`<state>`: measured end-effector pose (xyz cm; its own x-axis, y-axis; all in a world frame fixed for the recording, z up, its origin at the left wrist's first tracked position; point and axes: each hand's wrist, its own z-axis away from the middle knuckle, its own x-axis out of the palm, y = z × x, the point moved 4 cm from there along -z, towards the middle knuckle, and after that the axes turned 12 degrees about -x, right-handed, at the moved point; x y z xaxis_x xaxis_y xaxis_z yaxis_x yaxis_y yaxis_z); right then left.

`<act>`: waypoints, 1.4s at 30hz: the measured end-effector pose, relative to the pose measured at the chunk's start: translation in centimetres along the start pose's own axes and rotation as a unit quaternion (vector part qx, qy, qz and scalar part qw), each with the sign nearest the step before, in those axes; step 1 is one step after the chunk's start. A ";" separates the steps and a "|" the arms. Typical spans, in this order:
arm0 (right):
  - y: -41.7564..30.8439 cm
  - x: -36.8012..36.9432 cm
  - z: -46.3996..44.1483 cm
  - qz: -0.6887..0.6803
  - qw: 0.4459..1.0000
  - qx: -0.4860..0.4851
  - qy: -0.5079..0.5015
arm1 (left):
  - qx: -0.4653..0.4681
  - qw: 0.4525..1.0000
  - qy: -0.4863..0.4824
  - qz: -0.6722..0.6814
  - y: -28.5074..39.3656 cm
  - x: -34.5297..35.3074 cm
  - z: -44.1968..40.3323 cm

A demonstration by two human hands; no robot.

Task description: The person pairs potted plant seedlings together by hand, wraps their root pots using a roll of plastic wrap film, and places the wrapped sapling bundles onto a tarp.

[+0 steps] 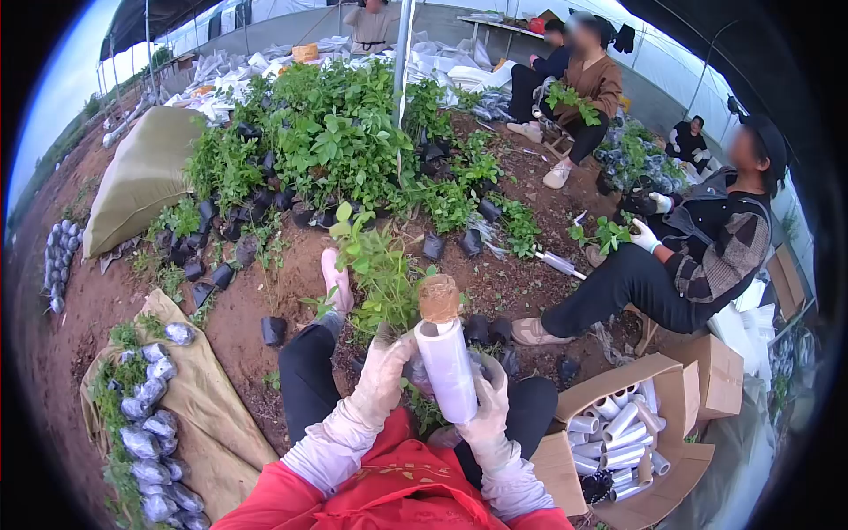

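Observation:
My right hand [486, 406], in a pale glove, is closed around a roll of clear plastic film [449, 371]. The roll tilts upward, its brown cardboard core [439, 299] sticking out of the top. Just left of it, my left hand [384, 375], also gloved, is closed at the base of a leafy green seedling [384, 274], its fingertips close to the roll. The seedling's leaves rise beyond my hands. Its root end is mostly hidden behind the roll and my fingers.
An open cardboard box [618, 442] holds several film rolls at my right. Film-wrapped seedlings [150, 442] lie on a tan cloth [199, 389] at left. Potted seedlings [327, 132] are heaped ahead beside a metal pole [402, 88]. A co-worker [707, 238] sits at right; others sit farther back.

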<state>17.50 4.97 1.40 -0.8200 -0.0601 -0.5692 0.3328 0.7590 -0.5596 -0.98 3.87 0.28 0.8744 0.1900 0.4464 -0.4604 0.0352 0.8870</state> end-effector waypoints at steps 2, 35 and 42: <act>-1.2 -0.8 -0.3 0.123 0.990 -0.057 0.025 | 0.107 0.970 -0.004 -0.217 1.8 0.2 1.5; -4.5 -3.1 -0.8 0.249 0.915 -0.234 -0.213 | 0.053 0.992 0.047 0.106 -2.7 -2.6 -2.6; 4.4 -2.2 -0.6 -0.181 0.965 0.186 -0.041 | 0.105 0.979 0.102 -0.145 1.9 -1.0 0.7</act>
<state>20.51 8.78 0.56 -0.8790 -0.3415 -0.3327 0.1875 0.3939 -0.8998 -2.61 3.04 1.60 0.9055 0.3936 0.1584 -0.1375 -0.0811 0.9872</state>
